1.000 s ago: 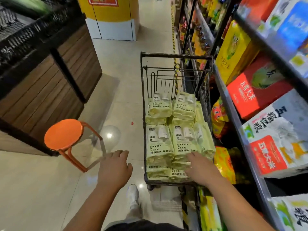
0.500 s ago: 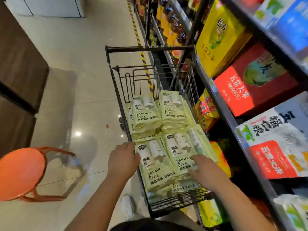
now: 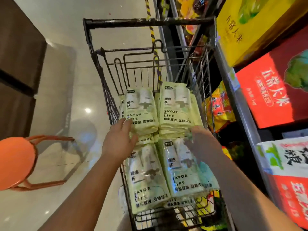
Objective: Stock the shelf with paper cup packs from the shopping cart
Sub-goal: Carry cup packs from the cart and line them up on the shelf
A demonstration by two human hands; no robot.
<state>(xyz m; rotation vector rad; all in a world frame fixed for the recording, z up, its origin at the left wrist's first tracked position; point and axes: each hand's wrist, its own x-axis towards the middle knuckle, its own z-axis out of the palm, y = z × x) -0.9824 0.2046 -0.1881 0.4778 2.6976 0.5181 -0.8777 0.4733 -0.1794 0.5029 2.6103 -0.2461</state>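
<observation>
A black wire shopping cart (image 3: 146, 22) stands in front of me, loaded with several pale green paper cup packs. Two packs lie at the far end, the left one (image 3: 140, 107) and the right one (image 3: 175, 105), and two more lie nearer, at left (image 3: 146, 177) and at right (image 3: 183, 172). My left hand (image 3: 119, 140) reaches in with straight fingers that touch the near edge of the far left pack. My right hand (image 3: 201, 142) is blurred; it hovers with spread fingers over the seam between the two right packs. The shelf (image 3: 240, 104) runs along the cart's right side.
The shelf holds a yellow rice box (image 3: 246, 25), a red rice box (image 3: 273, 90) and white rice bags (image 3: 290, 160). An orange stool (image 3: 15, 160) stands on the tiled floor at left. A dark wooden counter (image 3: 16, 64) rises behind it.
I have come closer to the cart and look further down into it. Both hands have moved forward from the near packs toward the far packs.
</observation>
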